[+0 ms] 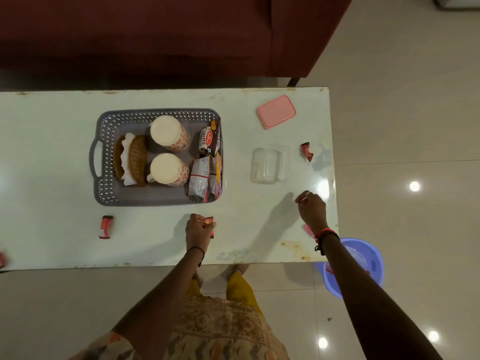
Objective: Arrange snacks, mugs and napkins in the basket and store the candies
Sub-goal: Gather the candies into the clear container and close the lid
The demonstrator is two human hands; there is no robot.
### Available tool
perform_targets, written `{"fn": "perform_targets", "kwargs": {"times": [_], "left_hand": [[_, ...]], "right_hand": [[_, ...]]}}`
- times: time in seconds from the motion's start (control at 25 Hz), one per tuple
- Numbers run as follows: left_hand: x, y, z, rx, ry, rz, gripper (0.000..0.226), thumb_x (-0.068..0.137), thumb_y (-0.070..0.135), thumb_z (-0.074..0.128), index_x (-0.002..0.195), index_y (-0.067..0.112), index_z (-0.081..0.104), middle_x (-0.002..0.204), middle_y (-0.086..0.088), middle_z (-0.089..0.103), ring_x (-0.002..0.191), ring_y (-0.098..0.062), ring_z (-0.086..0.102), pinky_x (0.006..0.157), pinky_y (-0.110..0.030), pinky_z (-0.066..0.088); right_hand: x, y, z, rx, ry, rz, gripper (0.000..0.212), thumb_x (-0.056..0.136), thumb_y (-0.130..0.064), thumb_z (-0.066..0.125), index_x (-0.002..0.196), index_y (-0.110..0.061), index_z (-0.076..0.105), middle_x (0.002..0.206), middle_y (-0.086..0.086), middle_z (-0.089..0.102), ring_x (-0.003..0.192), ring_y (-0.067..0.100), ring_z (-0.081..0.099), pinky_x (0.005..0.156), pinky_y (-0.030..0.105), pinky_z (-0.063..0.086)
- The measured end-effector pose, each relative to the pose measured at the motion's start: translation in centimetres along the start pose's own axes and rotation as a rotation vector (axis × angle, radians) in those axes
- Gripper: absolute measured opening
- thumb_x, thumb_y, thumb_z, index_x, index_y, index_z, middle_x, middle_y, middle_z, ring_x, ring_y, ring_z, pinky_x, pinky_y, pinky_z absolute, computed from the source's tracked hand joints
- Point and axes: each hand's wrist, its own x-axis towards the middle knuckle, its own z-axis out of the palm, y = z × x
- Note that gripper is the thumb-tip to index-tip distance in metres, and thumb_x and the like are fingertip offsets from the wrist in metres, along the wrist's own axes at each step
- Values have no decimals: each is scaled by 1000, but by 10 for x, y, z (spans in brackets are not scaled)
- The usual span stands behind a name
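Head view looks straight down on your white table (65,141), a glossy slab with chipped, rust-stained edges. Your left hand (198,233) is closed around a small red candy wrapper (209,221) near the front edge, with a thin pale stick showing between the fingers. Your right hand (311,209) hovers further right with its fingertips pinched together on something tiny; you cannot tell what it is.

Between your hands and the far edge sits the grey plastic basket (105,157), rectangular, with lattice-cut walls and a slot handle. Inside it, two cream mugs (167,150) with a red floral print stand upside down, one behind the other. To their left, woven brown coasters stand on edge with white napkins (127,157) tucked between them. Crinkled foil snack packets (207,165) fill the right end; one reads "salted", the rest is too small to read.

Right of the basket lies a clear rectangular plastic box (268,163), open, and beyond it its pink rounded lid (276,111), apart from the box. Loose red candies lie on the table: one at front left (106,226), one twisted wrapper near the right edge (307,151), one partly hidden behind your right wrist (309,231), and one cut off at the left border (2,259).

A blue plastic tub (368,258) stands on the tiled floor, half covered by your right forearm.
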Motion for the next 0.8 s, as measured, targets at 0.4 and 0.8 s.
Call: {"fn": "perform_targets", "kwargs": {"times": [0.4,0.8], "left_hand": [[-39,85,34,-30,-328,284,23,78,19,73,93,5,63,94,-12,70,85,-21,64,70,-23,50],[21,193,53,-45,-159,467,29,80,11,68,103,3,54,101,-21,64,94,-33,62,77,-36,51]], "right_hand": [[-58,58,-8,-65,28,80,21,80,-8,70,101,-2,67,99,23,58,100,34,52,84,29,38],[-50,80,6,-27,37,7,12,90,-13,60,92,-1,63,90,17,51,80,33,55,70,24,37]]}}
